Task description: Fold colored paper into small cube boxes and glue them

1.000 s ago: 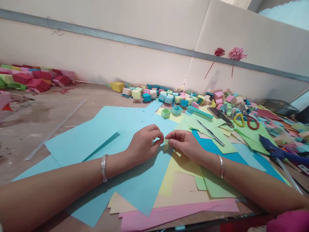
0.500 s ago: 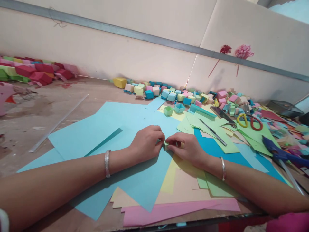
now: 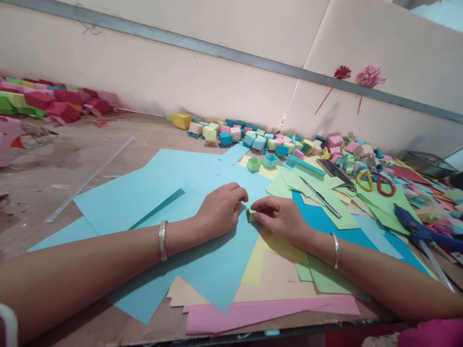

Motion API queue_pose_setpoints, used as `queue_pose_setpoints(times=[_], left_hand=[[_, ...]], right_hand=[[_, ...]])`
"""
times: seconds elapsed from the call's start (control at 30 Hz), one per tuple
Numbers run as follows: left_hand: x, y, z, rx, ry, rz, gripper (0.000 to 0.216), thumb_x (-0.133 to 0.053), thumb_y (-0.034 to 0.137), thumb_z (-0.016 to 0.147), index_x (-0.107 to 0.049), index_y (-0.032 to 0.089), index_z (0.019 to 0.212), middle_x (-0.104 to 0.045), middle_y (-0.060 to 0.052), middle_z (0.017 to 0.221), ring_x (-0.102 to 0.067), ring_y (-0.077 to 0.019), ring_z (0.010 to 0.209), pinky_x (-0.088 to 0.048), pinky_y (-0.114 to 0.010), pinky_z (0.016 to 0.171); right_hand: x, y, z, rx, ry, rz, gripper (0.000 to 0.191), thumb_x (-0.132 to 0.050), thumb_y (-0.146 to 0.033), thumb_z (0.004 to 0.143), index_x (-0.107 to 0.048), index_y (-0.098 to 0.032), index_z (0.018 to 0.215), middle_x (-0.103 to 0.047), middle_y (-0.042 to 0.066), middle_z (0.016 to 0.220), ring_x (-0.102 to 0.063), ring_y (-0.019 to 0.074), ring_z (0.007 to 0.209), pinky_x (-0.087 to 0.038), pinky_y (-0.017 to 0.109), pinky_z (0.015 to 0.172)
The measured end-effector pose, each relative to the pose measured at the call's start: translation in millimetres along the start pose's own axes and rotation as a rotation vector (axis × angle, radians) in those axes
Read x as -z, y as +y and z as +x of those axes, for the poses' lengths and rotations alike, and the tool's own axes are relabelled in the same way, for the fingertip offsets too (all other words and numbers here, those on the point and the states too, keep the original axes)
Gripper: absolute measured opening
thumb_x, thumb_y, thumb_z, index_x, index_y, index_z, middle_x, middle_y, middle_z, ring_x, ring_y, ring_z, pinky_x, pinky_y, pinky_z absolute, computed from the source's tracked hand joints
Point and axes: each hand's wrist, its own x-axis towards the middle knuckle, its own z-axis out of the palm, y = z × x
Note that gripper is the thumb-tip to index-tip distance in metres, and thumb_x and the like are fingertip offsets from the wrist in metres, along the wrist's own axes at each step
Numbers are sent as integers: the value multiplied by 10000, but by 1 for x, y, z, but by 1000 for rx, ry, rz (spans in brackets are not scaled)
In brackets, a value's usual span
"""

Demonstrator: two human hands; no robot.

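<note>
My left hand point(image 3: 221, 210) and my right hand point(image 3: 281, 218) meet at the middle of the table over spread sheets of coloured paper. Between their fingertips sits a tiny folded piece of light green paper point(image 3: 250, 213). My right hand pinches it with thumb and fingers. The curled fingers of my left hand touch it from the left. Both hands rest on a large light blue sheet point(image 3: 144, 197), and each wrist wears a silver bangle.
A row of small folded paper boxes point(image 3: 253, 140) lines the wall behind. Two open little boxes point(image 3: 262, 162) stand nearer. A metal tool point(image 3: 320, 196), scissors point(image 3: 376, 182), a phone point(image 3: 334, 171) and a blue glue gun point(image 3: 415, 226) lie right. A clear ruler point(image 3: 90, 179) lies left.
Both hands have lowered the small green piece onto the paper and closed in on it. The view has shifted slightly left and down.
</note>
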Motion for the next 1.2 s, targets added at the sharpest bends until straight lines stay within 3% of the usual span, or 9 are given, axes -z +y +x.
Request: queue_pose_setpoints(times=[0.37, 0.47, 0.6, 0.73, 0.87, 0.97, 1.1, 1.2], left_hand=[[-3, -2, 1, 1, -2, -22, 179, -485, 99, 783, -612, 195, 864, -616, -37, 890, -580, -201, 864, -439, -314, 710], [0, 2, 1, 36, 37, -64, 125, -476, 177, 832, -601, 183, 828, -622, -26, 808, -573, -186, 772, -418, -308, 674], [6, 11, 2, 97, 12, -315, 344, -423, 361, 900, -613, 175, 683, -616, -12, 692, -553, -156, 675, -408, -282, 630], [10, 15, 3, 144, 26, -615, 283, -527, 408, 839, -672, 180, 754, -655, -20, 812, -557, -153, 757, -423, -256, 662], [11, 15, 1, 301, -51, -868, 270, -606, 427, 788, -673, 166, 774, -602, 0, 691, -502, -131, 656, -385, -244, 588], [9, 16, -2, 335, -106, -1004, 269, -647, 420, 766, -644, 153, 731, -547, 13, 648, -459, -112, 614, -353, -235, 555], [9, 17, -3, 343, -53, -1016, 268, -653, 416, 763, -617, 154, 726, -556, 8, 662, -472, -111, 611, -369, -231, 549], [10, 16, -2, 279, -15, -864, 236, -599, 395, 798, -612, 163, 755, -605, -11, 725, -518, -128, 645, -419, -246, 582]], right_hand=[[-1, 2, 2, -39, -24, 35, 113, -658, -174, 752, -672, -190, 864, -684, -5, 742, -580, 103, 629, -463, 228, 585], [1, 2, 2, 1, 43, 48, 102, -653, -176, 762, -666, -188, 863, -670, -8, 721, -564, 97, 603, -455, 224, 557], [4, -1, 2, 206, 226, 7, 80, -637, -184, 801, -653, -192, 879, -657, 5, 750, -562, 106, 636, -462, 241, 583], [4, -5, 3, 403, 274, -103, 103, -575, -157, 854, -641, -211, 912, -665, 14, 760, -590, 129, 696, -480, 271, 644], [3, -4, 4, 501, 337, -197, 132, -550, -137, 875, -641, -220, 922, -686, 25, 788, -612, 147, 744, -495, 290, 678], [3, -2, 5, 572, 362, -268, 137, -549, -129, 877, -648, -216, 917, -695, 41, 816, -617, 156, 749, -494, 301, 675], [2, -3, 3, 582, 307, -247, 141, -543, -136, 875, -642, -203, 950, -679, 60, 847, -612, 167, 780, -499, 306, 682], [3, -3, 2, 476, 287, -126, 158, -557, -173, 875, -610, -205, 1020, -673, 42, 857, -607, 148, 763, -496, 296, 698]])
